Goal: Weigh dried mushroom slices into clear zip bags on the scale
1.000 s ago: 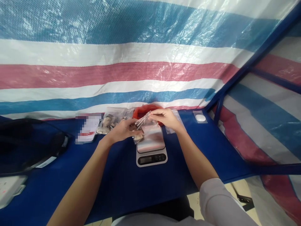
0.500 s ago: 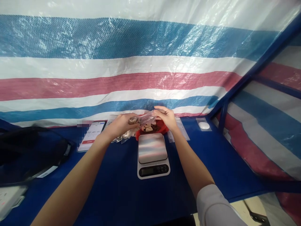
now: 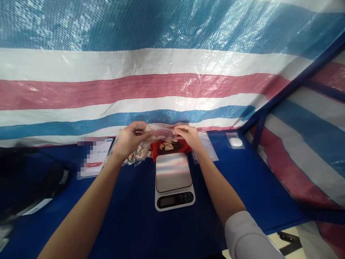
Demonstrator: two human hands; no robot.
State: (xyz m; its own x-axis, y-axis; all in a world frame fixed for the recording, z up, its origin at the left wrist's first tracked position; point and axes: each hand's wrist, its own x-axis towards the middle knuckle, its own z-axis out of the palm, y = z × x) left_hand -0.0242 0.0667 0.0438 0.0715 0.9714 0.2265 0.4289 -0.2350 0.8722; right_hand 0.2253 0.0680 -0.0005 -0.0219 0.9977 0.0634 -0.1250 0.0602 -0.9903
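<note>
A clear plastic bag (image 3: pixel 164 133) is stretched sideways between my two hands. My left hand (image 3: pixel 132 138) grips its left end, where some pale pieces show through the film. The thumb and fingers of my right hand (image 3: pixel 187 135) pinch the other end. Below the bag lies a red bag or tray (image 3: pixel 156 153) with pale and dark dried pieces (image 3: pixel 168 146) in it; I cannot make out their kind. A white kitchen scale (image 3: pixel 174 180) with a steel top stands nearer to me, nothing on its plate. Several filled clear bags (image 3: pixel 138 154) lie beneath my left hand.
Flat clear bags (image 3: pixel 208 147) lie right of the red one. Farther right is a white computer mouse (image 3: pixel 235 142) on clear film. A phone (image 3: pixel 98 156) showing a timer lies at the left, beside a black bag (image 3: pixel 32 180). Striped sheeting (image 3: pixel 161 86) closes off the table's back.
My left hand has shifted slightly left, turning so the bag lies more level between both hands. My right hand keeps its pinch. The camera view has tilted a little.
</note>
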